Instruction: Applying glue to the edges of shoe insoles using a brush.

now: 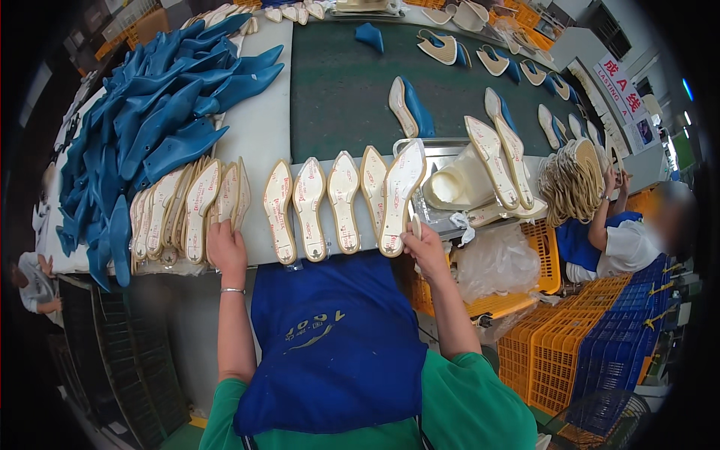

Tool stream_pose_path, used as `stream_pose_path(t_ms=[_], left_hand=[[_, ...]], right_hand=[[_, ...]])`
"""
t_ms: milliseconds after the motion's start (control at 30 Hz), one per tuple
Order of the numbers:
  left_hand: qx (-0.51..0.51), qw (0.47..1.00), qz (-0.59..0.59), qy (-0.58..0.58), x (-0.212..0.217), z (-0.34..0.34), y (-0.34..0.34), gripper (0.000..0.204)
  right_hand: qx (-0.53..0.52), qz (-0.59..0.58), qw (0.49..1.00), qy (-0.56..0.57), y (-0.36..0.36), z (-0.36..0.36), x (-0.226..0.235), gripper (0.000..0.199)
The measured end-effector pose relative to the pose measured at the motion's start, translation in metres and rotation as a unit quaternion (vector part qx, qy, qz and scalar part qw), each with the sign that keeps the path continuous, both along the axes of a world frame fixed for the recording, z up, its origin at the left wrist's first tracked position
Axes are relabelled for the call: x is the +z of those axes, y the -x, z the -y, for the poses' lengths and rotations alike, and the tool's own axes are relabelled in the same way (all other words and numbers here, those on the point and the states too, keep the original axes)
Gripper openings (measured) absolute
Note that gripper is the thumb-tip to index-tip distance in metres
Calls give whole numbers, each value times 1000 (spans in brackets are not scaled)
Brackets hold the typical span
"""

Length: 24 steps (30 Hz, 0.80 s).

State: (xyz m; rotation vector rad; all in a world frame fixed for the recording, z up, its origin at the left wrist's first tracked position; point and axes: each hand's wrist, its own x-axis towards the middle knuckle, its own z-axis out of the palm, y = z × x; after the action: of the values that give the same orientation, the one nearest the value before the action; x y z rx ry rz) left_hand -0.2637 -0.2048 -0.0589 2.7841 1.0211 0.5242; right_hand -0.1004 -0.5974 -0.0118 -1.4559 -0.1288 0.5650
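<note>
My left hand (226, 249) is closed at the heel end of a pale insole (226, 193), at the right end of a leaning row of insoles (157, 210). My right hand (425, 247) grips the heel of another pointed insole (403, 196), which partly covers the insole (372, 180) beside it. A narrow pale piece sticks up from the right fingers; its kind is unclear. Between my hands, several insoles with red printing lie along the table's front edge, toes pointing away. A cream-coloured tub (459, 181) sits in a metal tray (442, 150) to the right.
Blue shoe lasts (165, 105) are heaped at the left. A green conveyor belt (337, 90) carries lasts with insoles. Two insoles (499, 161) lean over the tray. At the right are stacked insoles (574, 180), a co-worker (622, 240), a plastic bag (499, 262) and orange crates (540, 352).
</note>
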Motion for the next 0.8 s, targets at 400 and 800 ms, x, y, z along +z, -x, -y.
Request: stream_pose_path(t_ms=[400,800], left_hand=[[44,593,551,585,32,7,38,40],[-123,370,602,697,81,23,86,53]], right_hand=[[27,-19,999,-11,19,-30,4,14],[123,34,991,36,6,-60,-9,9]])
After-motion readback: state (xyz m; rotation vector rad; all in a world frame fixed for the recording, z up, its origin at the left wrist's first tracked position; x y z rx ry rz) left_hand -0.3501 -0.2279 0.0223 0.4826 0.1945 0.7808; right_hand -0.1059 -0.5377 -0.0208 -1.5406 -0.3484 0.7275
